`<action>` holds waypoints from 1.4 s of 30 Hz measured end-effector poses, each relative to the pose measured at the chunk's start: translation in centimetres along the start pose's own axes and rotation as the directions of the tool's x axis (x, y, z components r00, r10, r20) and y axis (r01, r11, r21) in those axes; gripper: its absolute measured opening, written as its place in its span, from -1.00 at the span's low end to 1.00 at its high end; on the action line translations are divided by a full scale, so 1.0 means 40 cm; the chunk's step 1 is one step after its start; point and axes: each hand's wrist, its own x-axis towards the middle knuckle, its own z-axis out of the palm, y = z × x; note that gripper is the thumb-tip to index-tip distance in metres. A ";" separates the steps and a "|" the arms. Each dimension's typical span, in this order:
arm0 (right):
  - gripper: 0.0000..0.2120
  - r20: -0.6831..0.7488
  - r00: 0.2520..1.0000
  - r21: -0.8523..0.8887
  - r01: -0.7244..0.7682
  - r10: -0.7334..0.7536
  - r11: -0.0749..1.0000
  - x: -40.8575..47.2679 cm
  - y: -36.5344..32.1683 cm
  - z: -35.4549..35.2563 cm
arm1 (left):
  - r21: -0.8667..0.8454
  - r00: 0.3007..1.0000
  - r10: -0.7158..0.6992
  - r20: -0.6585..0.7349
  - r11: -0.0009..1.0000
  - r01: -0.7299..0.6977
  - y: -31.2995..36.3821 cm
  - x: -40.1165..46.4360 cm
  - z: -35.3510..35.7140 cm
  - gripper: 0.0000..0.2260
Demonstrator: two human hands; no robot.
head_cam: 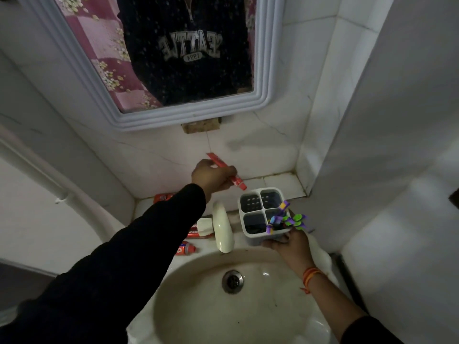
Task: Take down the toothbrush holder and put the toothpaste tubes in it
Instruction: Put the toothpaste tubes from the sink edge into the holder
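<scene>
While four-celled, toothbrush holder (260,214) with toothbrushes (288,219) in one cell.

1. Toothpaste tubes: four. One held in left hand (213,176) (red tube (227,173)), three on sink (285,316) back edge: (165,197), (200,230), (185,249).
2. Toothbrush holder (263,214): one, four compartments.
3. Tap (222,227): one.
4. Mirror (259,100): one.
5. Hands: two, right hand (293,247) included.
6. Toothbrushes (288,218): bunch in one compartment, count unclear.
</scene>
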 end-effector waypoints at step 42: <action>-0.22 0.009 0.985 0.088 0.171 -0.172 0.981 0.035 0.028 -0.007 | 0.947 0.978 -0.020 0.208 0.253 -0.196 -0.111 0.149 -0.218 -0.71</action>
